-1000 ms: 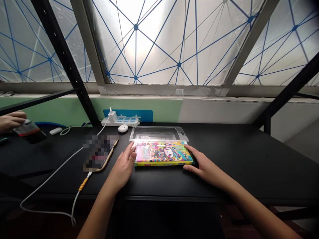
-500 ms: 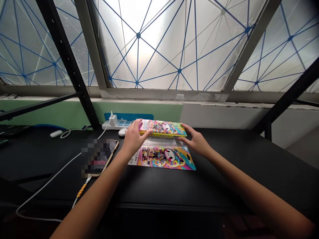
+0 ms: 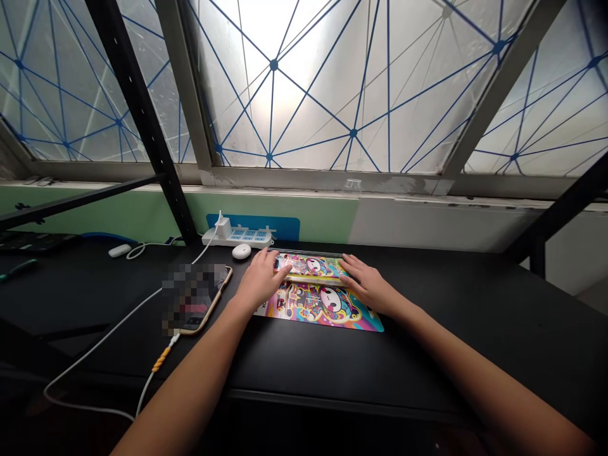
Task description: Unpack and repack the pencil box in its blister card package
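Note:
A colourful cartoon-printed pencil box [image 3: 311, 266] lies flat at the back of the black table [image 3: 451, 329], in the clear plastic tray that shows only as a thin edge behind it. My left hand [image 3: 259, 282] presses on the box's left end with fingers laid flat. My right hand [image 3: 368, 286] rests on its right end, fingers stretched out. In front of the box lies a flat printed card insert [image 3: 323, 305] with the same cartoon design, partly under both hands.
A phone [image 3: 196, 299] on a white charging cable [image 3: 99, 347] lies to the left. A white power strip [image 3: 237, 236], a small white case [image 3: 242, 251] and another white case [image 3: 119, 250] sit along the back wall. Black frame posts stand left and right.
Both hands lifted the box off the card insert, carried it backward and set it down into the clear tray. The card insert now lies bare in front.

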### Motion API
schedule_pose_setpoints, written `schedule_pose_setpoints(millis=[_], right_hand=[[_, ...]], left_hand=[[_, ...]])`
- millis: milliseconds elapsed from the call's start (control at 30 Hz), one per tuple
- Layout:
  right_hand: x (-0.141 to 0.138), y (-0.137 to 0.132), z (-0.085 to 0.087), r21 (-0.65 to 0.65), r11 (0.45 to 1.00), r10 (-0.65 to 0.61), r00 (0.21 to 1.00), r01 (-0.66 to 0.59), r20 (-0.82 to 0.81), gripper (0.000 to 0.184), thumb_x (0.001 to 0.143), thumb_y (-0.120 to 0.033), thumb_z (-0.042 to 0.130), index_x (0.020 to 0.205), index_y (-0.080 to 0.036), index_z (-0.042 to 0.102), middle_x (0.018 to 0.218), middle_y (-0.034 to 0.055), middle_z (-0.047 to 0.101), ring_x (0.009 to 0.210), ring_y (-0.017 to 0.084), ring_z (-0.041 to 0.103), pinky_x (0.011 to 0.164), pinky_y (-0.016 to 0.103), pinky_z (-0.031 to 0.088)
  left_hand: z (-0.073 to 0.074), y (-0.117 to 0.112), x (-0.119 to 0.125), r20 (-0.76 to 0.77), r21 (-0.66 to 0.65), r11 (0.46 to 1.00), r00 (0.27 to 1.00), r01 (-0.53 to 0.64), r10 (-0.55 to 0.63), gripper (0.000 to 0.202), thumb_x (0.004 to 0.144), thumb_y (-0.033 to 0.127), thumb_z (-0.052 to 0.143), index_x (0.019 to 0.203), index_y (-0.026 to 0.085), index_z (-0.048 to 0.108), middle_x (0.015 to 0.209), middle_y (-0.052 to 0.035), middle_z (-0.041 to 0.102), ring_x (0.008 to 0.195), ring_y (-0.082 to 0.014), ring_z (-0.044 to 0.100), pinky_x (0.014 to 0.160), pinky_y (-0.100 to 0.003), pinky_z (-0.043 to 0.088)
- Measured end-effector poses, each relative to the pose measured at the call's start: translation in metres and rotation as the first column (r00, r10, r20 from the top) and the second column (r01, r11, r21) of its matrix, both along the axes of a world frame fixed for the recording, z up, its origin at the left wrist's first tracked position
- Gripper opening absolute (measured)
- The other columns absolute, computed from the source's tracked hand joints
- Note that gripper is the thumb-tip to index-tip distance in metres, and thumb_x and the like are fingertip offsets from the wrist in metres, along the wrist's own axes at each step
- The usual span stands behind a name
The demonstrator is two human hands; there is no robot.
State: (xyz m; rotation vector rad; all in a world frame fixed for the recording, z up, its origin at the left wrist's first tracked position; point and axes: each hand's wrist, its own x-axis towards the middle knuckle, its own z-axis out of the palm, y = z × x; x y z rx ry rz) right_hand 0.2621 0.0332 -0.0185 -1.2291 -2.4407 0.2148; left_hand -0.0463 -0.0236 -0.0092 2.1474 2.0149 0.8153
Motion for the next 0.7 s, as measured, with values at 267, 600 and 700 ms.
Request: schedule_pose_setpoints(millis=[267, 600, 700], right_hand=[[-0.027, -0.043, 0.019, 0.381, 0.901, 0.22, 0.975, -0.21, 0.017, 0.032, 0.099, -0.041, 0.051, 0.116, -0.019, 0.068, 0.131, 0.018, 0.064, 0.122, 0.031, 0.058, 0.103, 0.055, 0.042], [-0.047, -0.065, 0.012, -0.172, 0.882, 0.46, 0.88, -0.438, 0.12, 0.082, 0.091, -0.064, 0.054, 0.158, -0.026, 0.026, 0.163, 0.0124, 0.027, 0.149, 0.033, 0.025, 0.12, 0.056, 0.017], [-0.043, -0.059, 0.013, -0.232, 0.873, 0.463, 0.879, -0.43, 0.116, 0.084, 0.089, -0.066, 0.056, 0.158, -0.029, 0.024, 0.164, 0.0104, 0.024, 0.15, 0.032, 0.022, 0.122, 0.057, 0.009]], left_hand=[[0.018, 0.007, 0.026, -0.108, 0.114, 0.992, 0.993, 0.057, -0.044, 0.052, 0.1, 0.051, 0.041, 0.137, 0.016, 0.053, 0.156, -0.0171, 0.04, 0.146, -0.0312, 0.03, 0.116, -0.048, 0.029], [0.005, 0.039, 0.044, -0.161, -0.05, 0.997, 0.985, 0.06, -0.068, 0.059, 0.098, 0.057, 0.038, 0.14, 0.017, 0.051, 0.152, -0.019, 0.045, 0.144, -0.0395, 0.033, 0.114, -0.061, 0.023], [0.001, 0.038, 0.034, -0.179, -0.069, 0.997, 0.983, 0.036, -0.048, 0.059, 0.098, 0.056, 0.036, 0.139, 0.017, 0.052, 0.152, -0.0192, 0.045, 0.143, -0.0399, 0.035, 0.114, -0.063, 0.021]])
